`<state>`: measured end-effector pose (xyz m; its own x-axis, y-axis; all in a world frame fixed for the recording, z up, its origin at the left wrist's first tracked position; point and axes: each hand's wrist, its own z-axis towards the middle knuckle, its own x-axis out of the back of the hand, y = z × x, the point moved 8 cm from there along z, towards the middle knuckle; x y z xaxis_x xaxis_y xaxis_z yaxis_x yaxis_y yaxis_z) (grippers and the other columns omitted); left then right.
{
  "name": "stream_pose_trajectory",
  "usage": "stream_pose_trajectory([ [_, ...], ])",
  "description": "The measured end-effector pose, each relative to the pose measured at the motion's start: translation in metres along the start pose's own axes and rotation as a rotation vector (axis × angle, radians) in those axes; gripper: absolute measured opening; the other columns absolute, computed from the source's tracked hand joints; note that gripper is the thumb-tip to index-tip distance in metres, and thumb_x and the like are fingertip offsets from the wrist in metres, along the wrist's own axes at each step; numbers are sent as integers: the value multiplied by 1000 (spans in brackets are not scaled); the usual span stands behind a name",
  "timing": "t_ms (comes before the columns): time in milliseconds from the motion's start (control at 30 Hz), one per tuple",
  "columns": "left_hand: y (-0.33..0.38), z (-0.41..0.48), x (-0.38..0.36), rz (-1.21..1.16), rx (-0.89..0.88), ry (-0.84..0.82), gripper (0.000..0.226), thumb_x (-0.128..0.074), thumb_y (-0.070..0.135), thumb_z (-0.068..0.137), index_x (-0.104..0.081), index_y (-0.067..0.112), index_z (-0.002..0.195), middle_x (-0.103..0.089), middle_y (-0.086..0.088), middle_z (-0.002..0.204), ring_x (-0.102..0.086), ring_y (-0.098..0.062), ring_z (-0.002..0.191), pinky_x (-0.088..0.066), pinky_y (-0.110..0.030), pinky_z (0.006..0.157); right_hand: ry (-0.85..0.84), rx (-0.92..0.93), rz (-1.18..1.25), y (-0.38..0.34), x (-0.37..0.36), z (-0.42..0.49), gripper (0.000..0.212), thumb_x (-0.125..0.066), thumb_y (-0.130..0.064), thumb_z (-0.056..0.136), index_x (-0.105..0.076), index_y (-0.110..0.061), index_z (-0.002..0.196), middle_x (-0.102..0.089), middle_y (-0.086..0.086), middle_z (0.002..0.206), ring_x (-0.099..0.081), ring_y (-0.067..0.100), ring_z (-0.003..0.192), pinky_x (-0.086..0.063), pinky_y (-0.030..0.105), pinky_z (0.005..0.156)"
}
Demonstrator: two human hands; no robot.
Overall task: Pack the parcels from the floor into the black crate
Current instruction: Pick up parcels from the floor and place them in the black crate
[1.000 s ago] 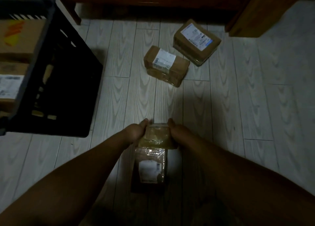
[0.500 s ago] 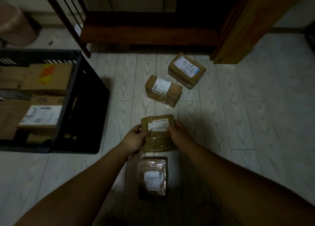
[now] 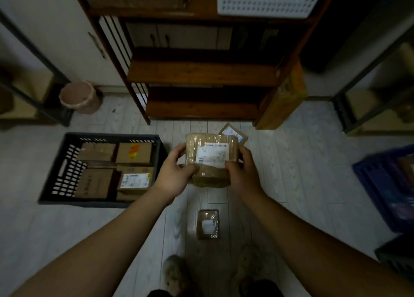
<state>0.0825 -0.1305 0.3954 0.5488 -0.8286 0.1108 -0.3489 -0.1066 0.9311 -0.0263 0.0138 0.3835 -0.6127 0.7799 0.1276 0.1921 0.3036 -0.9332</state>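
Note:
A brown taped parcel [image 3: 210, 155] with a white label is held up above the floor by both hands. My left hand [image 3: 173, 172] grips its left side and my right hand [image 3: 242, 171] grips its right side. The black crate [image 3: 67, 169] stands on the floor to the left and holds several brown parcels. A small parcel [image 3: 208, 224] lies on the floor below my hands. Another parcel [image 3: 235, 133] shows partly behind the held one. Anything else behind the held parcel is hidden.
A dark wooden shelf unit [image 3: 201, 73] stands straight ahead, a cardboard box [image 3: 284, 99] leaning at its right. A pink bin [image 3: 78, 97] sits at the back left. A blue crate [image 3: 385, 184] stands at the right. My feet in slippers [image 3: 174, 274] are at the bottom.
Both hands have lifted the parcel up from the floor. The view has risen and pulled back, so the whole crate and the shelf unit now show.

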Motion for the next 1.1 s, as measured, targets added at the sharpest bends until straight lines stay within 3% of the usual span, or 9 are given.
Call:
stream_pose_trajectory([
  [167,103,-51,36,-29,-62,-10,61,-58,3,84,-37,33,133,-52,9,121,-66,1,85,-55,-19,65,27,107,7,-113,-3,-49,48,-55,-13,86,-40,-44,120,-54,-21,107,-61,3,93,-50,16,62],
  [300,156,-76,53,67,-131,-23,61,-61,9,82,-41,37,131,-54,17,114,-67,-2,86,-54,-18,62,-70,-10,113,-159,-7,-64,51,-59,-29,89,-37,-44,133,-58,-16,109,-65,5,87,-54,21,57],
  [400,174,-99,76,48,-107,75,63,-68,24,77,-40,39,132,-55,20,109,-66,-7,89,-54,-18,63,-110,0,146,-187,-16,-72,27,-61,-27,88,-52,-44,106,-66,-6,110,-68,14,91,-59,34,69],
  [567,175,-141,98,-114,143,99,95,-77,65,45,-41,38,128,-55,-7,122,-62,-34,102,-54,-48,79,-110,78,259,-223,-43,-98,38,-61,-31,87,-43,-39,119,-63,-8,108,-67,14,91,-57,29,57],
  [633,182,-154,106,-180,129,102,94,-81,58,46,-41,35,129,-57,-11,121,-62,-36,101,-55,-50,78,-157,57,269,-229,-60,-111,40,-61,-33,87,-39,-39,118,-62,-7,107,-66,15,90,-57,31,55],
  [700,193,-163,131,-214,49,197,72,-76,38,67,-41,30,129,-59,-13,118,-63,-35,98,-55,-50,77,-193,66,207,-237,-75,-122,38,-65,-34,84,-39,-36,112,-62,-4,108,-66,15,89,-59,35,63],
  [767,202,-172,158,-194,-9,236,56,-68,26,78,-43,31,127,-63,-11,113,-67,-29,90,-56,-43,67,-216,121,97,-250,-90,-130,40,-68,-32,81,-42,-33,112,-60,-3,109,-66,11,86,-56,25,61],
  [933,205,-191,235,-186,-69,344,74,-71,21,77,-28,37,134,-61,-4,107,-71,-19,81,-59,-37,66,-354,221,-19,-275,-166,-156,47,-59,-24,90,-40,-36,132,-60,-17,98,-65,5,85,-54,22,63],
  [1100,181,-208,311,-95,-82,289,79,-75,20,72,-29,43,132,-63,-5,110,-71,-20,82,-58,-35,63,-344,256,-42,-283,-263,-175,39,-52,-25,94,-44,-34,131,-62,-9,114,-64,9,94,-55,26,72],
])
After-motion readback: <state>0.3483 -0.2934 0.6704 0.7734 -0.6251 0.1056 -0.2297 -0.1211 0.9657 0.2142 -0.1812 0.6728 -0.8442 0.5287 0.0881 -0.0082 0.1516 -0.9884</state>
